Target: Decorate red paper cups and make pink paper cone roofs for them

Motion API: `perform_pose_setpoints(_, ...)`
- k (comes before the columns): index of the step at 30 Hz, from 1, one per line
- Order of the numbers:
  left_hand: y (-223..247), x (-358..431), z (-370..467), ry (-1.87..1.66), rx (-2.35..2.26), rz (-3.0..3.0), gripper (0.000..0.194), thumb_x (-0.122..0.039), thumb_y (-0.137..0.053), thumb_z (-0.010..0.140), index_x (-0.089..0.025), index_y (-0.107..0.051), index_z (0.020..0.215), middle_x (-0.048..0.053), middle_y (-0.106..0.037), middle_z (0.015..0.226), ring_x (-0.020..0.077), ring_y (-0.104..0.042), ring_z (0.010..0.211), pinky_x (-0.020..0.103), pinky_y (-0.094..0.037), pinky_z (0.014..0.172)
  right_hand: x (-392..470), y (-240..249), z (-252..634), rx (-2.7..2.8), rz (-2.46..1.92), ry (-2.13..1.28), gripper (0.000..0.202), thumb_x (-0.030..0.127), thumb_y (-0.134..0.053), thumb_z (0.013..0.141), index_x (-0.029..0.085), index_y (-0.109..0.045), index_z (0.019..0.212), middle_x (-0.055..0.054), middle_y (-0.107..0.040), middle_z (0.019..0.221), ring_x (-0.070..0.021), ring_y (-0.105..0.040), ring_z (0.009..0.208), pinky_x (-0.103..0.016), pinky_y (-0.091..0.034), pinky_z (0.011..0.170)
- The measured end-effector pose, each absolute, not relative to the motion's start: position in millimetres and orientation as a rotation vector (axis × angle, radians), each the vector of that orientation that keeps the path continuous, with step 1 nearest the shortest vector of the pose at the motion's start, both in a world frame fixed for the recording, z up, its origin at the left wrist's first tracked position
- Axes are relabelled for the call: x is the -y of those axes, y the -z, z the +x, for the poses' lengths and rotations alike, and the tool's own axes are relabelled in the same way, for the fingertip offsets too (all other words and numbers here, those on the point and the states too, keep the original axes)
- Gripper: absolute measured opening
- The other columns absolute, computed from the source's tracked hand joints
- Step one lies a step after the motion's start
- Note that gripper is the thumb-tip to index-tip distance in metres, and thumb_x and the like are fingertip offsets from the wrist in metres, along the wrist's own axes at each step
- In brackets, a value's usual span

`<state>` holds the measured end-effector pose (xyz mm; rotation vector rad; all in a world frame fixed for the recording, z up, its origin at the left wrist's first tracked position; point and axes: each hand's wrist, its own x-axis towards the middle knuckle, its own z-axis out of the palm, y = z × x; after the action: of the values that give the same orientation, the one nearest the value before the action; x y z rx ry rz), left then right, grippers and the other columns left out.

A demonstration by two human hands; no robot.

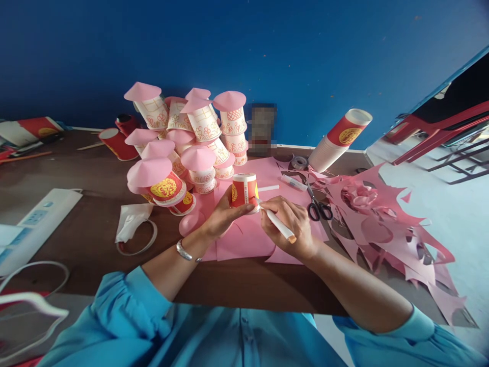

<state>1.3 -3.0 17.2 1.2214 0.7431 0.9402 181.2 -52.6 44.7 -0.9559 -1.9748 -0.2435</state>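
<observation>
My left hand (223,215) is closed around a red and white paper cup (240,189) with yellow print, held upside down above pink paper (244,238). In my right hand (292,224) is a white marker pen (279,225) with an orange end, its tip at the lower right side of the cup. A white stick-like piece (269,187) lies on the paper behind the cup. Scissors with black handles (320,211) and a glue stick (294,182) rest to the right of my right hand.
Paper cups with pink cone roofs (198,158) are stacked at the back left. A tilted stack of cups (340,140) leans by the blue wall. Pink paper scraps (385,224) cover the table's right side. A tape roll (299,162) and a headband-like ring (137,244) lie nearby.
</observation>
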Motion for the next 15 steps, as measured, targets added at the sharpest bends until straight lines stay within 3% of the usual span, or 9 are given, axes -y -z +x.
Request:
perform_pose_setpoints(8,-13.7,2.2,1.8,-0.939,-0.714,1.191,0.028,-0.041,-0.084,0.081,-0.024,-0.065,0.094,0.001,-0.066,0.092,0.0226,-0.065,0.091,0.046,-0.058,0.089,52.8,-45.3,181.0,1.972,-0.95,0.237,0.015,0.008,-0.057,0.096,0.022,-0.059,0.1,0.0,-0.071,0.076,-0.0151,-0.068,0.064,-0.026,-0.052,0.062)
perform_pose_setpoints(15,-11.3,0.9,1.9,-0.976,-0.748,1.156,0.035,-0.041,-0.083,0.078,-0.025,-0.065,0.105,0.003,-0.069,0.098,0.0286,-0.066,0.105,0.051,-0.058,0.092,53.3,-46.5,182.9,1.927,-0.922,0.199,0.014,0.009,-0.058,0.095,0.021,-0.061,0.102,0.0,-0.073,0.079,-0.0146,-0.07,0.065,-0.025,-0.052,0.061)
